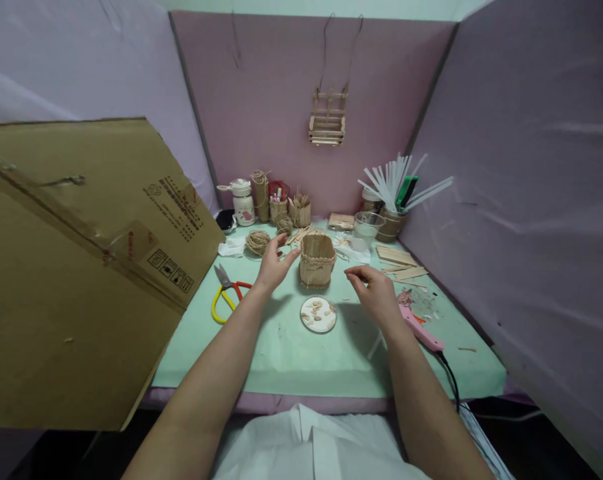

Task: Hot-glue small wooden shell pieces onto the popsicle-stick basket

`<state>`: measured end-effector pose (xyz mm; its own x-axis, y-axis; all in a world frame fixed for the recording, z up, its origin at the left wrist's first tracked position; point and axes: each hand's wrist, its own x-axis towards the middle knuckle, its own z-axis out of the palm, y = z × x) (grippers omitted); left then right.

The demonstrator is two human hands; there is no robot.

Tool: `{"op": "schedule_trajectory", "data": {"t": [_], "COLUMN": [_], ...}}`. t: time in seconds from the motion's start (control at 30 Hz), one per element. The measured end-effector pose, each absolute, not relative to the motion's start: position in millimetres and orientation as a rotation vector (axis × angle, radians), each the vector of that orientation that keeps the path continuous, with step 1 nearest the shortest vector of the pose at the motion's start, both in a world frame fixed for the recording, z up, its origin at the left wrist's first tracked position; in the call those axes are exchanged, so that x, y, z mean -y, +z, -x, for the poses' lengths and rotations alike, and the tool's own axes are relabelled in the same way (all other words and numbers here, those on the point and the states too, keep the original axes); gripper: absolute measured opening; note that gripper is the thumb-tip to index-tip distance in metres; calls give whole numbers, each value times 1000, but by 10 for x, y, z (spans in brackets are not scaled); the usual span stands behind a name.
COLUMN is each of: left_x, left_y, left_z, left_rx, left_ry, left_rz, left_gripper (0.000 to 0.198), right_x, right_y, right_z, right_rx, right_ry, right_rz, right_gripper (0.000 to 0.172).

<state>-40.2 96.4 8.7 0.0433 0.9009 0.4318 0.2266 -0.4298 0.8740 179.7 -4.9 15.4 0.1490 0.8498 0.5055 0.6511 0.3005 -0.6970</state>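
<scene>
A small wooden-stick basket (pixel 316 270) with a braided twine band stands upright on the green tabletop, between my hands. At its left side, my left hand (pixel 275 263) has its fingers apart and holds nothing; whether the fingertips touch the rim I cannot tell. To the right of the basket, apart from it, my right hand (pixel 374 290) has thumb and fingers pinched together. Anything in that pinch is too small to make out. In front of the basket lies a round white dish (pixel 318 325) with small wooden chips on it.
Scissors (pixel 226 287) lie left, beside a large cardboard sheet (pixel 81 267). A pink glue gun (pixel 424 330) with a cord rests right. Behind are twine balls (pixel 257 243), flat wooden sticks (pixel 396 256), a clear cup (pixel 369 227) and a pot of white glue sticks (pixel 391 223).
</scene>
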Motion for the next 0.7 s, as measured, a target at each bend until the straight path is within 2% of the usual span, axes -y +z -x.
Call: {"op": "schedule_trajectory", "data": {"t": [0.07, 0.13, 0.23, 0.37, 0.5, 0.53, 0.6, 0.7], "left_x": [-872, -762, -613, -529, -537, -542, -548, -547], "left_y": [100, 92, 72, 74, 85, 84, 80, 72], "left_z": [388, 383, 387, 378, 366, 366, 369, 372], "left_rx": [-1213, -1244, -1266, -1309, -1343, -1347, -1349, -1348], "left_ry": [1570, 1628, 1591, 1514, 1467, 1467, 1473, 1475], "left_rz": [-1647, -1634, -1693, -1710, -1728, -1734, -1745, -1745], "left_gripper": [38, 27, 20, 16, 14, 13, 13, 13], "right_x": [103, 142, 186, 226, 230, 228, 223, 209], "right_y": [160, 153, 146, 179, 221, 220, 197, 127], "right_z": [-1805, -1808, -1839, -1981, -2058, -2029, -1908, -1640], "right_rx": [1588, 1595, 1529, 1106, 1178, 1274, 1482, 1841], "right_ry": [263, 263, 208, -11, -289, -329, -317, -133], "right_rz": [1478, 1542, 1589, 1507, 1481, 1498, 1534, 1568], "right_gripper": [20, 20, 29, 41, 24, 27, 32, 17]}}
